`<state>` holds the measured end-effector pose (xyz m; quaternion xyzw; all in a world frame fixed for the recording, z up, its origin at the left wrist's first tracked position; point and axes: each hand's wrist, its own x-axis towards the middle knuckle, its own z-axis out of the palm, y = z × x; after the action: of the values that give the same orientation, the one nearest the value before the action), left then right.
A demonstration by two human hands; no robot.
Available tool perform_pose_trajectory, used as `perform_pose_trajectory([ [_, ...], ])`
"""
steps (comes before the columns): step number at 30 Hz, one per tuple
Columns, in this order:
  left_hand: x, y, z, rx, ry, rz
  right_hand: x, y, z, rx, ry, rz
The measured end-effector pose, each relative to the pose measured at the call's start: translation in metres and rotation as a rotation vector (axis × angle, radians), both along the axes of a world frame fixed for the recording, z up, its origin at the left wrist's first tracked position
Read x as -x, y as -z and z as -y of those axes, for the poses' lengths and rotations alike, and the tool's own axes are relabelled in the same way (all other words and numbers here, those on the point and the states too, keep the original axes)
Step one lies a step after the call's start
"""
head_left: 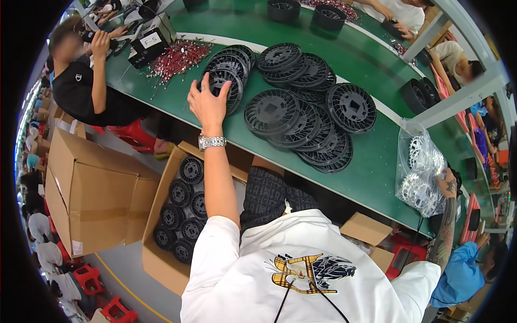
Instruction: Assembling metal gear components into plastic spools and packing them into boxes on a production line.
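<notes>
My left hand (209, 107), a metal watch on its wrist, reaches over the nearest disc in a row of overlapping black plastic discs with slotted rims (230, 64). Its thumb and fingers are spread; I cannot tell whether the fingertips touch the disc. At the far right of the green table (366, 161), my right hand (447, 184) is at the edge of a clear plastic bag (409, 134), fingers bent against it and partly hidden. Shiny clear or silvery toothed parts (417, 185) fill the bag. Between my hands lie more black discs (272, 112) in overlapping piles.
Red-and-silver small parts (180, 59) lie heaped beside a black box-shaped device (151, 43). An open carton (156, 237) of black wheels stands below my left arm, near a closed carton (102, 188). A pale post (447, 107) rises at right. Co-workers sit around the table.
</notes>
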<state>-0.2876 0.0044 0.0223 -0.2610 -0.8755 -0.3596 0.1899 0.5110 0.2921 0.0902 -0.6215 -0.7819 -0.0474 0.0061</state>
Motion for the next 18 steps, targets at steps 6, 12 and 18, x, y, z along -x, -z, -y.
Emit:
perform_pose_trajectory([
  [6, 0.014, 0.004, 0.024, -0.182, 0.064, -0.059, -0.021, 0.011, -0.015, -0.065, 0.013, -0.125],
  [12, -0.010, 0.018, 0.038, -0.395, 0.068, -0.020, -0.025, 0.023, -0.023, -0.122, 0.113, -0.097],
  [18, -0.038, 0.001, 0.059, -0.467, -0.006, -0.165, -0.046, 0.084, -0.082, 0.092, 0.091, -0.018],
])
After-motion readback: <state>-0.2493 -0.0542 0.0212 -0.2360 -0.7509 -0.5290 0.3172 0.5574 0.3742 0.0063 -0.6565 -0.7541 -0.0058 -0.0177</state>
